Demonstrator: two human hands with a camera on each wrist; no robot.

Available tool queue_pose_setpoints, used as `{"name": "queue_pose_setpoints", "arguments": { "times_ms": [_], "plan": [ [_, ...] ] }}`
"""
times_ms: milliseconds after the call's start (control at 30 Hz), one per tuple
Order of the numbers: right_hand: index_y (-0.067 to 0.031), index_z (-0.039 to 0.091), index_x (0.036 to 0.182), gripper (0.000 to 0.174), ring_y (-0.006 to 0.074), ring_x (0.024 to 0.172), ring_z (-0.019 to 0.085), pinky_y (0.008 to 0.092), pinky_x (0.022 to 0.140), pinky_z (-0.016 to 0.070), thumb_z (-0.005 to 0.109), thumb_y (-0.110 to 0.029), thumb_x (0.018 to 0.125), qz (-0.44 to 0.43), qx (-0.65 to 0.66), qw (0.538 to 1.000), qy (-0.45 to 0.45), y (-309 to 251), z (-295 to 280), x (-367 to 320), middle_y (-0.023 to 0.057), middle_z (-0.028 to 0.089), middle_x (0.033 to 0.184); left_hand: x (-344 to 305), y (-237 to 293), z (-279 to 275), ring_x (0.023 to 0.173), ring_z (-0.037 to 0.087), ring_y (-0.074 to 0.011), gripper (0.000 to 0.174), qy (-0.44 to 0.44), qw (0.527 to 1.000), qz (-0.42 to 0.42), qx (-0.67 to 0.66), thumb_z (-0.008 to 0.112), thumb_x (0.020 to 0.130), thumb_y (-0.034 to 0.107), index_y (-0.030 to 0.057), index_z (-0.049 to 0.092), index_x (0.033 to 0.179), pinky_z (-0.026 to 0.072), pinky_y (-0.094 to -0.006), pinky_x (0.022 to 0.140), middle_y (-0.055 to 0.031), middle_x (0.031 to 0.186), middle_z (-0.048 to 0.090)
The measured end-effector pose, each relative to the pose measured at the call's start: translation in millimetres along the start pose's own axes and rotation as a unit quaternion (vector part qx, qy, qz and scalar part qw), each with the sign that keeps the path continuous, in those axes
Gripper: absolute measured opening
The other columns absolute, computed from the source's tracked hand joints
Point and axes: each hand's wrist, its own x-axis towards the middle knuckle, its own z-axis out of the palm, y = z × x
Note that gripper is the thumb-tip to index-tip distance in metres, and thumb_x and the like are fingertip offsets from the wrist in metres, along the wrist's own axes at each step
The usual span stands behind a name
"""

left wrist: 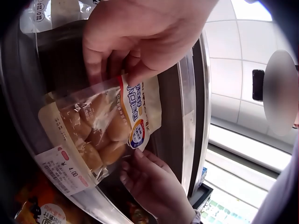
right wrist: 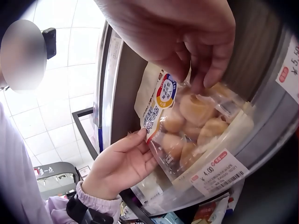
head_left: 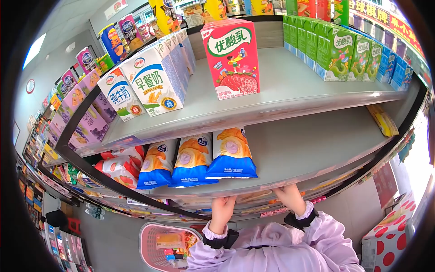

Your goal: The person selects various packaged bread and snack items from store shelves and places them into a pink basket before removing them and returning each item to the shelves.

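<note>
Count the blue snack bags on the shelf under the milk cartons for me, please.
3, side by side on the shelf: the left bag, the middle bag and the right bag. More may stand hidden behind them.

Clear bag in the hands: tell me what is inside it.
Small golden round buns show through the clear bag. Its printed label and the right hand's fingers cover part, so the full count cannot be told.

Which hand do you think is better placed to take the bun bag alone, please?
Right, probably: the right hand pinches the bun bag over the buns, near its bulk, while the left hand holds only the printed edge.
</note>
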Motion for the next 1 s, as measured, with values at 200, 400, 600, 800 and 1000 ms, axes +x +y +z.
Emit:
{"name": "queue_pose_setpoints", "arguments": {
  "times_ms": [200, 400, 600, 800, 1000],
  "plan": [
    [0.0028, 0.054, 0.098, 0.023, 0.0228, 0.079, 0.059, 0.0319, 0.068, 0.0475, 0.058, -0.001, 0.076, 0.088, 0.072, 0.994, 0.005, -7.4, 2.4, -4.0, 0.0146, 0.059, 0.087, 1.6, -5.7, -3.9, 0.091, 0.054, -0.0144, 0.021, -0.005, 1.0, 0.012, 0.002, 0.05, 0.083, -0.003, -0.0038, 0.054, 0.103, 0.0426, -0.0261, 0.079, -0.0077, 0.098, 0.058],
    [0.0039, 0.054, 0.096, 0.02, 0.0202, 0.072, 0.06, 0.0306, 0.065, 0.0485, 0.057, -0.001, 0.077, 0.1, 0.095, 0.99, -0.011, -7.7, 2.5, -8.1, 0.013, 0.06, 0.081, 4.4, -19.4, -13.2, 0.093, 0.053, -0.013, 0.024, -0.031, 0.995, 0.023, 0.087, 0.052, 0.082, -0.003, -0.0018, 0.053, 0.106, 0.0412, -0.026, 0.081, -0.0062, 0.1, 0.058],
    [0.0035, 0.052, 0.1, 0.024, 0.0208, 0.073, 0.061, 0.0299, 0.065, 0.0488, 0.057, -0.002, 0.077, 0.092, 0.016, 0.994, -0.056, -16.2, -5.4, -18.3, 0.0142, 0.059, 0.084, -1.4, -3.2, -2.4, 0.098, 0.052, -0.0148, 0.024, -0.01, 1.0, 0.014, -0.02, 0.052, 0.082, -0.004, -0.0022, 0.052, 0.106, 0.0405, -0.0274, 0.085, -0.0076, 0.103, 0.057],
    [0.0018, 0.045, 0.111, 0.037, 0.0211, 0.08, 0.061, 0.0305, 0.068, 0.0496, 0.058, -0.002, 0.077, 0.103, 0.036, 0.991, -0.082, -29.3, -17.6, -41.3, 0.0158, 0.052, 0.106, -26.1, 2.8, -10.1, 0.097, 0.055, -0.0199, 0.025, 0.032, 0.999, 0.009, 0.005, 0.051, 0.084, 0.002, -0.0036, 0.05, 0.108, 0.0424, -0.0283, 0.086, -0.0129, 0.103, 0.056],
    [0.0, 0.053, 0.103, 0.028, 0.0229, 0.08, 0.062, 0.0317, 0.068, 0.0494, 0.058, -0.007, 0.077, 0.124, -0.046, 0.971, -0.201, -26.3, -34.5, -62.7, 0.0144, 0.059, 0.093, -60.6, 6.7, -36.2, 0.093, 0.057, -0.0187, 0.028, -0.062, 0.987, -0.073, 0.125, 0.052, 0.084, 0.006, -0.0028, 0.049, 0.11, 0.0448, -0.028, 0.08, -0.0115, 0.101, 0.058]
  ]
}}
